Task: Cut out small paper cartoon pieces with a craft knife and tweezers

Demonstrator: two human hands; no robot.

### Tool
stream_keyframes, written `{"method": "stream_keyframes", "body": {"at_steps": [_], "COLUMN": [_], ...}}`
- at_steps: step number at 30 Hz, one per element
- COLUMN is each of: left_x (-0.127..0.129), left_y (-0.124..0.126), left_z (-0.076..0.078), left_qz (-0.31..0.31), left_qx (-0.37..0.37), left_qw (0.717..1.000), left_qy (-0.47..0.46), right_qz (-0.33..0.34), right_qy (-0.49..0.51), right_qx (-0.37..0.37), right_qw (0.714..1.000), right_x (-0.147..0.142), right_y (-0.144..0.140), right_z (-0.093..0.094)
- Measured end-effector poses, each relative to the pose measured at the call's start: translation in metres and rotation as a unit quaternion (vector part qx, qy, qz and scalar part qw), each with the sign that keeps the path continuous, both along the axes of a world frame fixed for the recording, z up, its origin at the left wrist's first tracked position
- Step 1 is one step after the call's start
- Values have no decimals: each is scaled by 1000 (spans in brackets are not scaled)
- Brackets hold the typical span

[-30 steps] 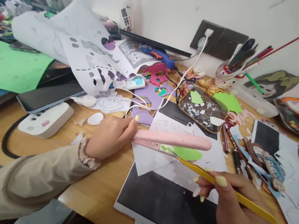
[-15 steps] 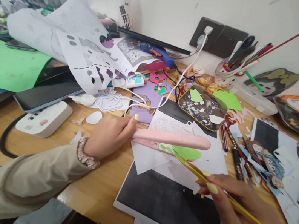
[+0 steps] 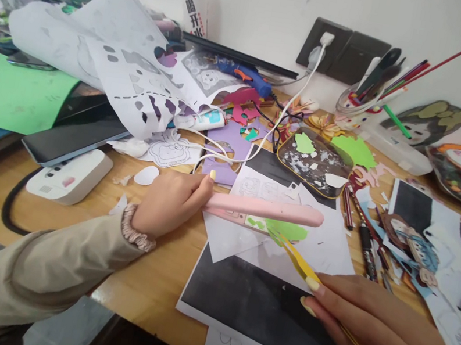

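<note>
My left hand (image 3: 175,201) is closed around the end of a pink hair straightener (image 3: 266,208), whose two arms stand slightly apart. A light green cut-out (image 3: 291,230) lies between the arms, partly hidden under the upper one. In my right hand (image 3: 378,321) is a pair of yellow tweezers (image 3: 298,258), pinched between thumb and fingers. Their tips touch the cut-out's near edge. Underneath are white sheets (image 3: 227,245) and a black printed sheet (image 3: 262,301).
Behind the straightener lies a dark tray (image 3: 292,162) with scraps. A white power strip (image 3: 73,175) and a phone (image 3: 78,132) are at left. A white cable (image 3: 281,119) runs from the wall socket (image 3: 325,44). Pens (image 3: 365,251) and paper figures (image 3: 415,244) lie at right.
My right hand has turned flatter, fingers more stretched along the tweezers, and the tweezer tips have shifted slightly right along the green cut-out. My left hand holds the straightener as before.
</note>
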State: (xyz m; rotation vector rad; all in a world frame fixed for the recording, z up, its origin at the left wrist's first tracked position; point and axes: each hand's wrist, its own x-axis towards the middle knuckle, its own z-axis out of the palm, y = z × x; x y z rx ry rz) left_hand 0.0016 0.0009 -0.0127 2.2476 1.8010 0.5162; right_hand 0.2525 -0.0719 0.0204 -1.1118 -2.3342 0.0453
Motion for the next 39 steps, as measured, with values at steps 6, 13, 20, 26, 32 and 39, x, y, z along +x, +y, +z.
{"method": "stream_keyframes", "body": {"at_steps": [6,13,20,26,32,39], "left_x": [1,1,0,0,2,1], "left_y": [0,0,-1,-1,-2,-1], "left_z": [0,0,-1,0,0,0], "left_qz": [0,5,-3,-4,-5,-7], "left_qx": [2,1,-16,-11,-7,-14], "left_qw": [1000,1000,1000,1000,1000,1000], "left_qy": [2,3,-4,-3,-1,-2], "right_qz": [42,35,70,68,68,77], "right_qy": [6,4,-14,-26,-18,-11], "right_qx": [-24,-2,40,42,60,42], "right_qw": [999,999,997,996,996,996], "right_x": [-5,-6,1,0,2,0], "right_y": [2,3,8,9,9,9], "right_z": [6,-3,-7,-7,-7,-6]}}
